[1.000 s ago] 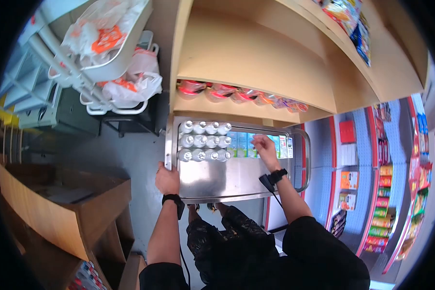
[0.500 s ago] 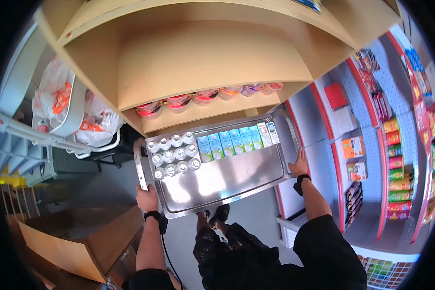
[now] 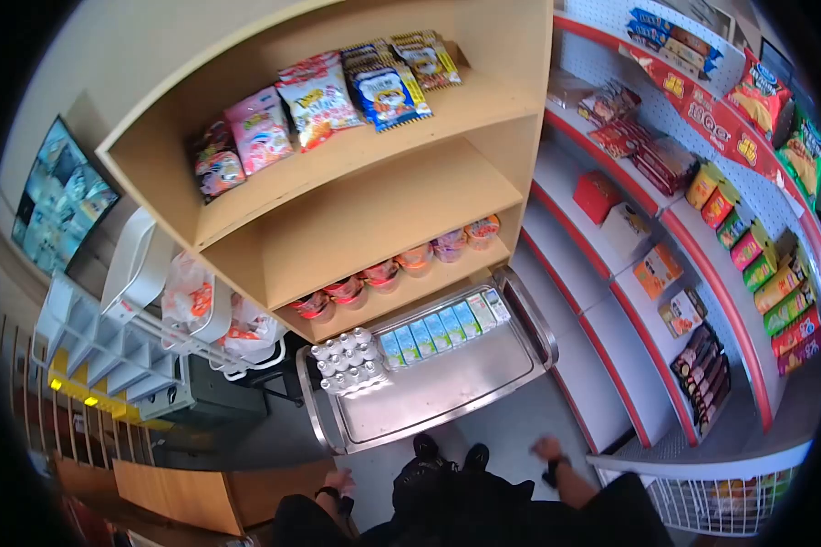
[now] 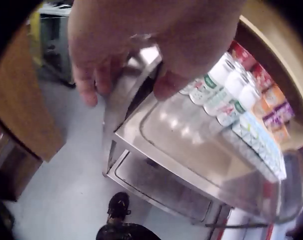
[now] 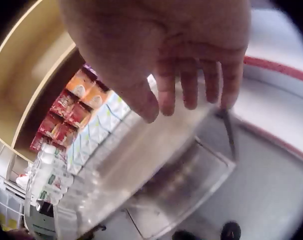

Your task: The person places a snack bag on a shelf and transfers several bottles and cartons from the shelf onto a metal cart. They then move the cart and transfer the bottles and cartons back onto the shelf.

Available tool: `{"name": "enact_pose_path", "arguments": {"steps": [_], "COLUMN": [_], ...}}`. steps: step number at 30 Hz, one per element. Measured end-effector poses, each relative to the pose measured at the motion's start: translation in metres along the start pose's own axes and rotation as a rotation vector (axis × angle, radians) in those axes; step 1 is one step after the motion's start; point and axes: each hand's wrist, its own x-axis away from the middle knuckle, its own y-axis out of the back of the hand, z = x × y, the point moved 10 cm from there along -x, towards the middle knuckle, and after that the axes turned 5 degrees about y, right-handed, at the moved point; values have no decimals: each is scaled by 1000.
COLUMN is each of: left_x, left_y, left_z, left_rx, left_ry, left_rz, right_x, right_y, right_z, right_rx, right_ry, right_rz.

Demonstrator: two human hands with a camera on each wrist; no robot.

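A steel cart (image 3: 447,387) stands in front of a wooden shelf unit. A cluster of white bottles (image 3: 345,361) sits on its tray at the left, beside a row of small drink cartons (image 3: 440,332). My left hand (image 3: 340,481) hangs by my side, off the cart, fingers loosely relaxed and holding nothing. In the left wrist view that left hand (image 4: 121,55) hovers above the cart's left handle bar (image 4: 122,97), near the bottles (image 4: 216,95). My right hand (image 3: 547,448) is also free of the cart; its fingers (image 5: 191,85) hang straight and empty above the cart's right end (image 5: 201,165).
The wooden shelves (image 3: 383,210) hold cup noodles (image 3: 392,269) low down and snack bags (image 3: 328,91) higher up. Red-edged store shelving (image 3: 702,273) with boxes and cans runs along the right. A white rack with plastic bags (image 3: 192,310) stands at the left. A wire basket (image 3: 730,501) is at the lower right.
Both hands have let go of the cart's two ends and dropped to my sides. The view has pulled back and upward, so the cart looks smaller and farther.
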Motion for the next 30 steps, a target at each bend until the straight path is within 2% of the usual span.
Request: {"name": "enact_pose_path", "arguments": {"steps": [1,2,3,4,5,6,9,10,11,12,13,17,18,19,20,21,22,23,24,25,26,27,28,29,30], "left_x": [40,86,62,60,54,63,43,36,34,26,27,9,4,64,55,57,63,75,90,97,109,115,115,106,96], "left_y": [-19,-44,-48,-52,-66,-64,-69,-88,-99,-75,-64,-41,-38,-22,-12,-5,-1,2,4,6,11,16,18,26,34], "left_z": [24,22,48,51,45,62,119,140,139,117,114,41,19,-11,-30,-41,-57,-67,-72,-65,-58,-47,-30,3,42], "left_rx": [24,-21,-4,-321,-304,-182,175,284,298,28,40,-190,-244,-167,-222,-172,-123,-59,5,17,71,125,139,278,412], "left_ry": [-19,-3,-26,-587,-612,-424,165,371,362,101,98,-244,-327,-374,-442,-503,-562,-637,-714,-702,-742,-775,-755,-721,-681], "left_rz": [-5,46,47,246,249,277,387,429,450,199,212,240,242,-204,-269,-267,-267,-269,-268,-265,-281,-297,-290,-307,-327], "right_x": [22,42,41,42,41,38,33,31,30,29,31,57,11,-9,-40,-29,-42,-63,-62,-75,-88,-105,-112,-152,-132], "right_y": [-78,-52,-56,-52,-43,-31,2,7,10,9,4,-31,-132,-94,-26,22,54,70,87,87,81,70,62,32,44], "right_z": [-68,-22,-10,-2,3,7,9,5,4,0,-3,-7,-121,-145,-83,-24,40,77,133,174,211,249,288,301,362], "right_rx": [65,73,96,124,156,193,311,350,387,420,450,555,578,585,-346,-568,-335,-215,-197,-189,-147,-107,-127,-134,50], "right_ry": [103,131,170,206,239,273,370,398,425,449,470,533,551,557,256,-159,-48,108,205,247,385,479,466,614,611], "right_rz": [-15,-26,-45,-67,-88,-110,-158,-168,-176,-180,-183,-170,-162,-147,-261,-238,-108,-252,-268,-170,-145,-99,-32,-7,-11]}}
